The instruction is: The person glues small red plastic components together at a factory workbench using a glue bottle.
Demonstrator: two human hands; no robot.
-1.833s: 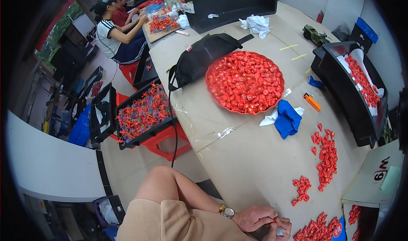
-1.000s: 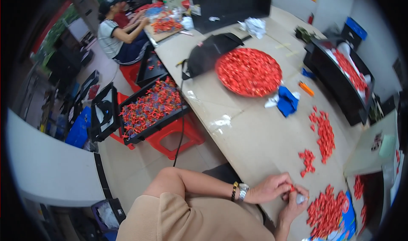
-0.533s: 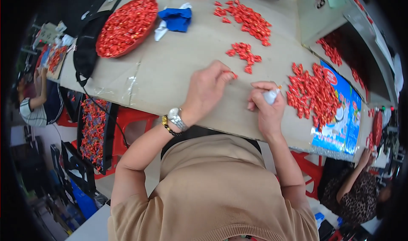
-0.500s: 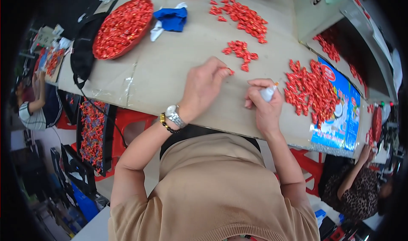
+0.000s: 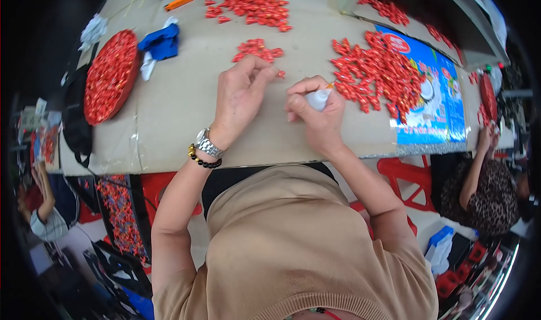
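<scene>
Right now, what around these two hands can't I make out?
Red piece in the left hand: head view, partly covered by the hand itself.
White bottle in the right hand: head view, partly hidden by its grip.
Blue sheet: head view, partly under the red heap.
Grey box: head view, cut off by the upper edge.
Far-left co-worker: head view, blurred near the dark rim.

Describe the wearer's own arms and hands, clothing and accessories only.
Both the left hand and right hand are ungloved, forearms uncovered below a tan short-sleeved top. Left wrist: silver-coloured metal-band watch and dark beaded bracelet with a gold-coloured piece. Right wrist: nothing worn.
</scene>
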